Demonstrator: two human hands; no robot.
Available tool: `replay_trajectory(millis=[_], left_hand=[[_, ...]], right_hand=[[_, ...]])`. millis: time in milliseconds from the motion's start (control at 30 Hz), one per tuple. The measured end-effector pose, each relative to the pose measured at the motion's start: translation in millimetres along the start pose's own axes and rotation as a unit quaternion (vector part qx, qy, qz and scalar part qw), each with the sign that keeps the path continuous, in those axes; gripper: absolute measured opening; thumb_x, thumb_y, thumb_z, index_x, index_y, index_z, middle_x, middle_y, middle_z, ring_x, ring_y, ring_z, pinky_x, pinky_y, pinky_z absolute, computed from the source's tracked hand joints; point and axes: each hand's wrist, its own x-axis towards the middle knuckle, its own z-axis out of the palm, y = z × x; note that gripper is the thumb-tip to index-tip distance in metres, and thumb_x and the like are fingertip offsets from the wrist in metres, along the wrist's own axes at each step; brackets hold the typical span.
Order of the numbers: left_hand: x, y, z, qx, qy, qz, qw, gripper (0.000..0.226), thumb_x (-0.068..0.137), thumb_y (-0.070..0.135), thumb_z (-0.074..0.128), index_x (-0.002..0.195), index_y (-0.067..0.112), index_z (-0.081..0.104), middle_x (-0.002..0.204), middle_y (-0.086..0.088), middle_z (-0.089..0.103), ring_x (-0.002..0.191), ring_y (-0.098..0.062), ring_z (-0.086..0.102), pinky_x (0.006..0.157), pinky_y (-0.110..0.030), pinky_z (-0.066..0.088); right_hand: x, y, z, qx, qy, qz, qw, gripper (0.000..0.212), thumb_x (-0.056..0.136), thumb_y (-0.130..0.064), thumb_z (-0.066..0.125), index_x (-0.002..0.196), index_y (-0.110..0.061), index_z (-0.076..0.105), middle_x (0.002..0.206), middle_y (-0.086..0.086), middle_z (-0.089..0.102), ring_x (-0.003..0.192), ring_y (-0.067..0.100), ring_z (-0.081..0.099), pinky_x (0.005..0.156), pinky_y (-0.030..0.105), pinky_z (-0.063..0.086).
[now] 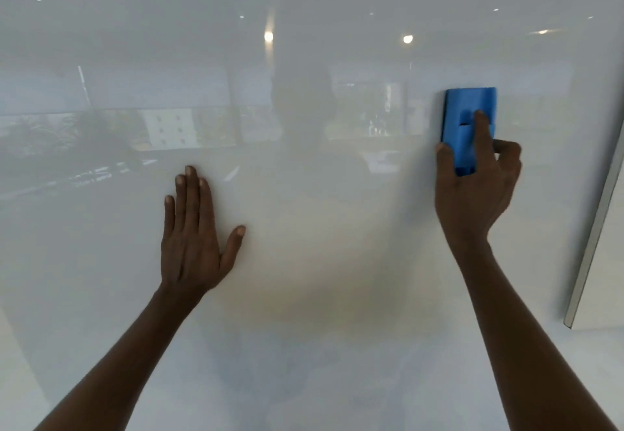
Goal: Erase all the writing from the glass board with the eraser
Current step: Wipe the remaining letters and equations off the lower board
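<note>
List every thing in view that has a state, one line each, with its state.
White glass board: no writing visible, only reflections.
Blue rectangular eraser: upright, pressed to the board, near the right edge.
Right hand: gripping the eraser, index finger on its back.
Left hand: open, flat against the board.

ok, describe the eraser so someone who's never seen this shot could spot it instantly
Start from the glass board that fills the view, then go to its right side, near the metal edge strip. There the right hand presses the eraser flat on the glass, index finger on its back. It is the only blue thing in view, a small upright block; the left hand is bare.
</note>
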Motion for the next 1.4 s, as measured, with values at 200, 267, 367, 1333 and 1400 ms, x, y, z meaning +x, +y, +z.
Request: replay_trajectory(millis=[200, 267, 367, 1333, 1400], left_hand=[[21.4, -30.7, -12.7, -0.005, 0.005, -0.015, 1.000, 0.086, 0.105, 0.052, 0.036, 0.163, -0.003, 0.005, 0.172, -0.020, -0.002, 0.161, -0.033, -0.003, 0.131, -0.044, 0.002], [20.8, -31.4, -10.7, -0.006, 0.012, -0.010, 1.000, 0.085, 0.105, 0.052, 0.035, 0.163, -0.003, 0.005, 0.171, -0.020, -0.001, 0.161, -0.033, -0.002, 0.131, -0.044, 0.003], [19.9, -32.2, -7.2, -0.006, 0.022, -0.007, 1.000, 0.084, 0.106, 0.052, 0.034, 0.163, -0.002, 0.005, 0.171, -0.021, 0.001, 0.161, -0.034, 0.001, 0.131, -0.045, 0.004], [20.5, -33.6, -7.9, -0.017, 0.021, -0.012, 1.000, 0.087, 0.103, 0.054, 0.038, 0.161, -0.006, 0.014, 0.171, -0.021, 0.005, 0.162, -0.031, 0.002, 0.131, -0.040, 0.004], [20.0, -33.8, -8.4, -0.022, 0.023, -0.011, 0.999, 0.087, 0.103, 0.053, 0.040, 0.162, -0.004, 0.012, 0.172, -0.020, 0.004, 0.161, -0.032, 0.003, 0.131, -0.040, 0.004]], right_hand=[[-0.8, -40.6, 18.0, 0.032, 0.039, 0.071, 0.996, 0.059, 0.091, -0.050, 0.057, 0.146, -0.031, 0.044, 0.113, 0.013, 0.052, 0.098, 0.023, 0.055, 0.076, 0.017, 0.034], [-7.4, -62.3, 27.0, 0.028, 0.031, 0.052, 0.998, 0.060, 0.092, -0.051, 0.057, 0.147, -0.032, 0.043, 0.114, 0.012, 0.051, 0.098, 0.022, 0.053, 0.075, 0.017, 0.033], [-18.2, -101.4, 42.4, 0.034, 0.025, 0.026, 0.999, 0.059, 0.091, -0.049, 0.060, 0.145, -0.032, 0.044, 0.112, 0.011, 0.052, 0.098, 0.021, 0.053, 0.074, 0.018, 0.032], [-87.0, -214.6, 102.6, -0.049, -0.075, -0.317, 0.944, 0.056, 0.090, -0.047, 0.060, 0.140, -0.025, 0.052, 0.102, 0.010, 0.058, 0.082, 0.020, 0.054, 0.058, 0.026, 0.046], [-77.4, -195.3, 94.5, -0.056, -0.051, -0.270, 0.960, 0.056, 0.088, -0.047, 0.061, 0.140, -0.027, 0.052, 0.103, 0.009, 0.057, 0.084, 0.020, 0.054, 0.057, 0.024, 0.044]])
